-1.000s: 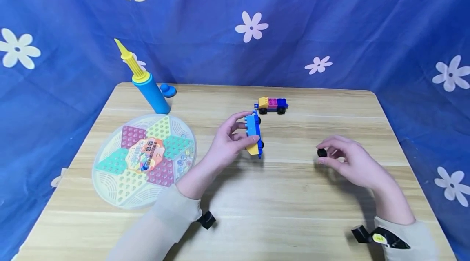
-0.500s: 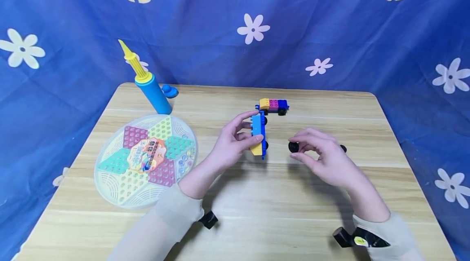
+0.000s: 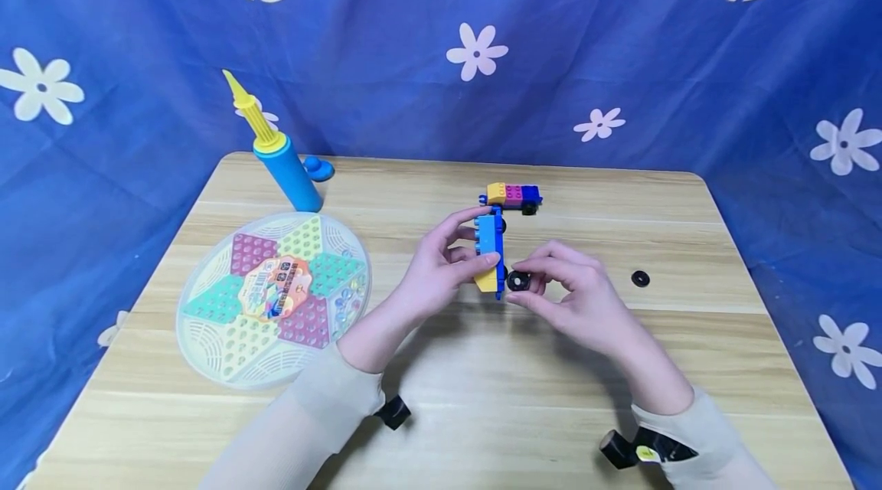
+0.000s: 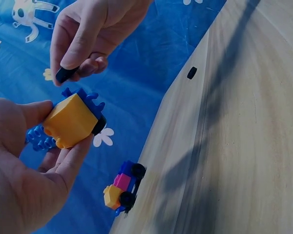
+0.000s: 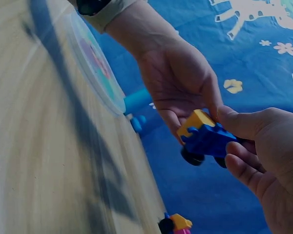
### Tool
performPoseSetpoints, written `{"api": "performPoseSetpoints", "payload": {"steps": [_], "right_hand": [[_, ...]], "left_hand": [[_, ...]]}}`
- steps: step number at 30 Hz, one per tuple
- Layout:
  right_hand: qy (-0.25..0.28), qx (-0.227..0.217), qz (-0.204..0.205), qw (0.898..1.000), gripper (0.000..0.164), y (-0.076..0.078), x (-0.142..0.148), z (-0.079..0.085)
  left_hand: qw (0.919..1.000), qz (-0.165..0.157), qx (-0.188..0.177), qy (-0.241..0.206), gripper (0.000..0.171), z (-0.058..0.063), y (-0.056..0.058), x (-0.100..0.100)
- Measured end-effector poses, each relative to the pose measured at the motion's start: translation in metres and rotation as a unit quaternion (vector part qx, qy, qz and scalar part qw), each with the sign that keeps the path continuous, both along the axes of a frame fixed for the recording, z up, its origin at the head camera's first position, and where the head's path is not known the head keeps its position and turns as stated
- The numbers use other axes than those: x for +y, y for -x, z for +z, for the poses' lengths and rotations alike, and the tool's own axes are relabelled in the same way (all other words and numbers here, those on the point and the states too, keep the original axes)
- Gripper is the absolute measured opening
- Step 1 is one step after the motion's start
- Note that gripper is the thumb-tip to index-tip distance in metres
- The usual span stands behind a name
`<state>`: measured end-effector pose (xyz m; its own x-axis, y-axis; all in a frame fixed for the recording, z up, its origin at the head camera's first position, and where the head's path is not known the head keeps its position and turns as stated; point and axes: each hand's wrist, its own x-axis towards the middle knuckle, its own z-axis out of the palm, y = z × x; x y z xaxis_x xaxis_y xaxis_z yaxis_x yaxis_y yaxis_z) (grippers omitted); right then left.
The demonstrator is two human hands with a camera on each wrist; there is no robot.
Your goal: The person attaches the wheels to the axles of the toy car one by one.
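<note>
My left hand [image 3: 437, 268] grips a toy block car [image 3: 486, 237] above the table. The car has a dark blue chassis with light blue and yellow blocks, and stands on end in the head view. Between the thumb and fingers of my right hand [image 3: 582, 295] is a small black wheel [image 3: 519, 281], held close beside the chassis. The left wrist view shows this wheel [image 4: 66, 74] just off the chassis end near the yellow block [image 4: 71, 122]. Black wheels [image 5: 191, 156] sit on the car's far side. My right fingers hide part of the chassis in the right wrist view.
Another black wheel [image 3: 640, 278] lies on the table to the right. Behind the hands stands a second toy car [image 3: 513, 197] in yellow, pink and blue. To the left are a round Chinese checkers board [image 3: 207, 352], a blue and yellow hand pump [image 3: 285, 178] and a small blue piece [image 3: 318, 168].
My right hand has carried the wheel leftward from the right side of the table to the car, uncovering the other wheel on the table. My left hand has shifted slightly right with the car.
</note>
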<state>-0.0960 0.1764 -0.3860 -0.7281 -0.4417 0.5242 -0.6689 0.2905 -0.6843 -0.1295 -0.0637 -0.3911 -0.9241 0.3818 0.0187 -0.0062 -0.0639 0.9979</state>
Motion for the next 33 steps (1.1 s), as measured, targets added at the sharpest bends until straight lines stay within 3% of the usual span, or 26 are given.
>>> {"api": "performPoseSetpoints", "payload": {"steps": [17,25,33], "right_hand": [[0.006,0.002,-0.022,1.000,0.029,0.000,-0.015,-0.008],[0.042,-0.021,-0.006,0.999,0.027,0.001,-0.016,-0.012],[0.038,0.002,0.019,0.999,0.034,0.004,-0.014,-0.014]], "left_hand": [[0.9995,0.008,0.025,0.017,0.062,0.000,-0.004,0.003],[0.9981,0.009,0.048,0.038,0.058,-0.001,-0.005,0.004],[0.9994,0.009,0.027,0.021,0.058,-0.002,-0.006,0.006]]}}
